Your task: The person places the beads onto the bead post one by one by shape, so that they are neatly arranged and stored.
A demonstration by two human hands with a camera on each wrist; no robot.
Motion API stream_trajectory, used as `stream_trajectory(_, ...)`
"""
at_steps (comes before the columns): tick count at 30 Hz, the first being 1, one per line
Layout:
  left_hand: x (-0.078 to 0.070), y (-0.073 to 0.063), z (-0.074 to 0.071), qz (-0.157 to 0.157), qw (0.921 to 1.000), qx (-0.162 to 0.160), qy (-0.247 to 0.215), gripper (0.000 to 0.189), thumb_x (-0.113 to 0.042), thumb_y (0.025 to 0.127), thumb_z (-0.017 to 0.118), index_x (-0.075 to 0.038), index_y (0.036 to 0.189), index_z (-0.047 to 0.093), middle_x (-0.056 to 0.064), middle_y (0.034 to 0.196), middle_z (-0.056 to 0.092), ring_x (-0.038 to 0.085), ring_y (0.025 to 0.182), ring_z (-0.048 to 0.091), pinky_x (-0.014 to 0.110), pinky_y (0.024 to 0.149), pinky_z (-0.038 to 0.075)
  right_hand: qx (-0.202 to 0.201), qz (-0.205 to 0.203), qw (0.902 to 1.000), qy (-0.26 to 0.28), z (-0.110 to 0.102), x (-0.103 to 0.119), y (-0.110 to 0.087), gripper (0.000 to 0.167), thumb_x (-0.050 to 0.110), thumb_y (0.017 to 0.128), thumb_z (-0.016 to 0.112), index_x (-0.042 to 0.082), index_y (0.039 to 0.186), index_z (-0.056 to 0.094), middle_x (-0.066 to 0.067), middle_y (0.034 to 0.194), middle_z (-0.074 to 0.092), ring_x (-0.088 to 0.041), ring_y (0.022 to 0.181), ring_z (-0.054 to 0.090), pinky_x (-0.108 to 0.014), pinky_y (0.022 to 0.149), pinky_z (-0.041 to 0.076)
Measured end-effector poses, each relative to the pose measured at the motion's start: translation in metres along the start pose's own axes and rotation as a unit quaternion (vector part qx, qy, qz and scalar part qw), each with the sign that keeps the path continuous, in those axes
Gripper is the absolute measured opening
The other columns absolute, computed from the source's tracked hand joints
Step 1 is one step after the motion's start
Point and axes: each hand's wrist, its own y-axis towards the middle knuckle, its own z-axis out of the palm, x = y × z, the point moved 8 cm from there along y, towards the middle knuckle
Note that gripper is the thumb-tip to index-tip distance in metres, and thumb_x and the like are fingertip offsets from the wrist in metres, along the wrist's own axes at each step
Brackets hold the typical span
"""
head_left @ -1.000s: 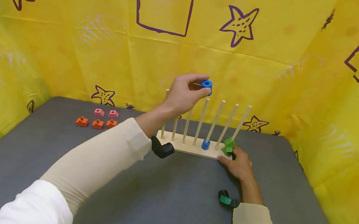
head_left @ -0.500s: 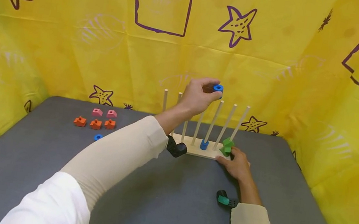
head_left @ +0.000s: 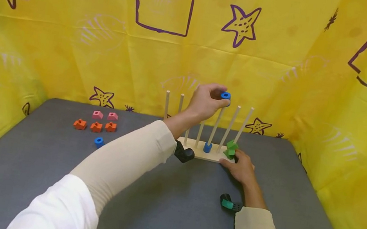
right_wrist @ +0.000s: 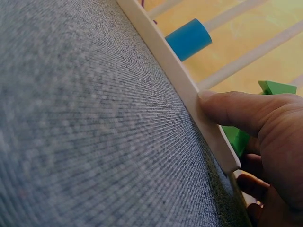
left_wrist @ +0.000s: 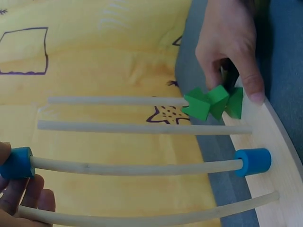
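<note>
The left hand pinches a blue cylinder between thumb and fingers at the top of the third peg from the right; a seated blue cylinder sits at that peg's foot. The right hand grips the right end of the wooden base, thumb on its near edge, just beside the stacked green blocks.

The step in hand looks like threading the cylinder onto the peg (whether the tip is inside the hole, I cannot tell). The next move calls for keeping hole and peg in line, lowering, then letting go, with the base held steady.

On the left of the table lie a loose blue cylinder, three orange blocks and, farther off, two pink blocks. I can read no brand, label or writing; the yellow cloth bears only drawn shapes such as starfish.
</note>
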Motion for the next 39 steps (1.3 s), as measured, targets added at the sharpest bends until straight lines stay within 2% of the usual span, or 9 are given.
stream_trajectory(12,0.014,-0.001,0.004,-0.023,0.9997,0.003,-0.003,0.039,-0.009,0.089,0.071,-0.007,0.126,0.060,0.002,0.107,0.063,0.014,0.097,0.060,0.026,0.078,0.051,0.001,0.004,1.0000,-0.003,0.000,-0.001,0.001,0.055,0.034,0.088,0.071,-0.006,0.123,0.059,-0.027,0.138,0.046,-0.047,0.125,0.040,-0.067,0.097,0.022)
stream_trajectory(21,0.021,-0.003,0.004,-0.014,0.9999,0.008,0.007,0.046,-0.010,0.089,0.071,-0.010,0.132,0.055,0.003,0.106,0.063,0.017,0.096,0.059,0.028,0.075,0.052,0.008,0.008,0.9999,-0.001,0.000,0.000,0.002,0.059,0.035,0.089,0.069,-0.007,0.127,0.056,-0.029,0.140,0.042,-0.048,0.129,0.035,-0.068,0.099,0.019)
stream_trajectory(31,0.038,-0.009,0.007,-0.016,0.9998,-0.013,0.003,0.055,-0.009,0.086,0.074,-0.011,0.136,0.051,0.002,0.098,0.062,0.017,0.090,0.060,0.029,0.072,0.053,0.014,0.018,0.9997,-0.005,0.000,-0.002,0.001,0.063,0.036,0.088,0.069,-0.008,0.130,0.054,-0.029,0.142,0.040,-0.048,0.131,0.032,-0.067,0.100,0.017)
stream_trajectory(39,0.053,-0.013,0.010,-0.029,0.9993,-0.024,-0.006,0.058,-0.007,0.084,0.075,-0.009,0.136,0.049,0.003,0.101,0.063,0.019,0.092,0.061,0.028,0.074,0.053,0.012,0.020,0.9997,-0.009,0.000,-0.003,0.002,0.065,0.037,0.088,0.069,-0.008,0.132,0.052,-0.029,0.143,0.038,-0.048,0.132,0.030,-0.067,0.101,0.016)
